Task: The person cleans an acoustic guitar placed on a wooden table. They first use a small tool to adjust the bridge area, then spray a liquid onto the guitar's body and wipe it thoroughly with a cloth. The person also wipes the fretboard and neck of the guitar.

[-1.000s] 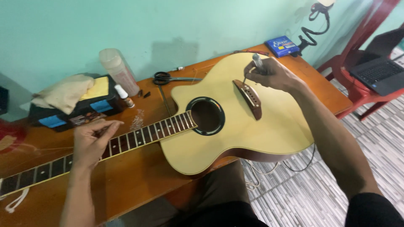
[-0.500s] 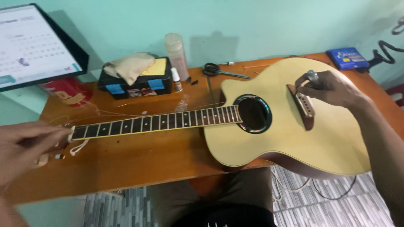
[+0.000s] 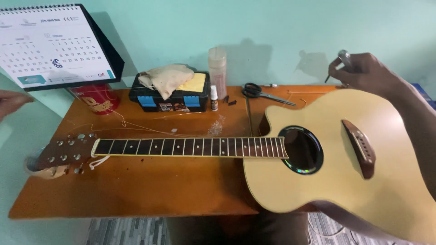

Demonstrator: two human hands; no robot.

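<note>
Stringless acoustic guitar [image 3: 336, 181] lies across the desk below the right hand, headstock [image 3: 63, 152] under the left | right hand [image 3: 368, 72] raised above the body, pinching a small metal tool [image 3: 344, 58] | left hand [image 3: 11, 100] at frame edge, grip unclear | likely restringing; next calls for steady aim at the bridge [image 3: 359, 147].

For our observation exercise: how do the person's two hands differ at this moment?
The right hand is raised above the guitar body, pinching a small metal tool; the left hand holds nothing that shows. The right hand is fully in view; the left hand is cut off at the picture's left edge, beyond the headstock. Neither touches the guitar.
</note>
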